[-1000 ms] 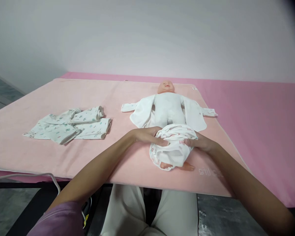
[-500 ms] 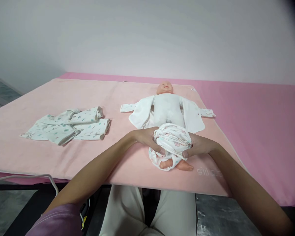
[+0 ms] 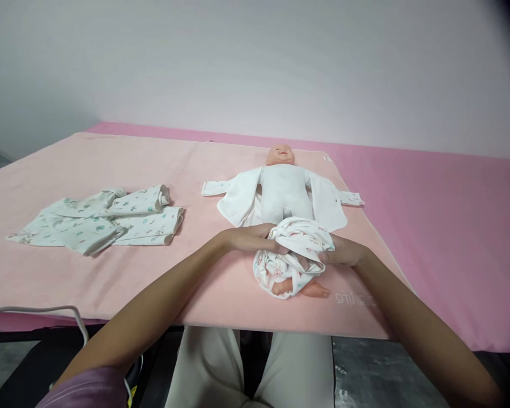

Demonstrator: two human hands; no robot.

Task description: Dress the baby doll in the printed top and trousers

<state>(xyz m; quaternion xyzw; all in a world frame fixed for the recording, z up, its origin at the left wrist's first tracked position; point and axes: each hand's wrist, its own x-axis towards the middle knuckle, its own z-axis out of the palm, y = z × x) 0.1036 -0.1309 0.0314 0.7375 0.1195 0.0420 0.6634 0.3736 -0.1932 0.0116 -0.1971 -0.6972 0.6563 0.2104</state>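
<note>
A baby doll (image 3: 285, 190) lies on its back, head away from me, with an unfastened white top (image 3: 242, 198) spread out on both sides of its body. Bunched around its legs are white patterned baby pants (image 3: 300, 238), and both feet (image 3: 314, 290) stick out at the near end. My left hand (image 3: 261, 238) grips the bunched cloth from the left, thumb on top. From the right, my right hand (image 3: 340, 250) holds the same cloth, its thumb at the near fold. Most fingers of both hands are hidden behind the fabric.
A folded baby garment (image 3: 106, 218) with green prints lies to the left. Under everything is a light pink mat (image 3: 212, 294) on a darker pink surface (image 3: 442, 226). A white cable (image 3: 79, 320) hangs over the near left edge. A pale wall stands behind.
The view has shifted slightly. The bunched pants are folded differently near my thumbs, and the upper edge sits a little nearer, baring more of the doll's lower body.
</note>
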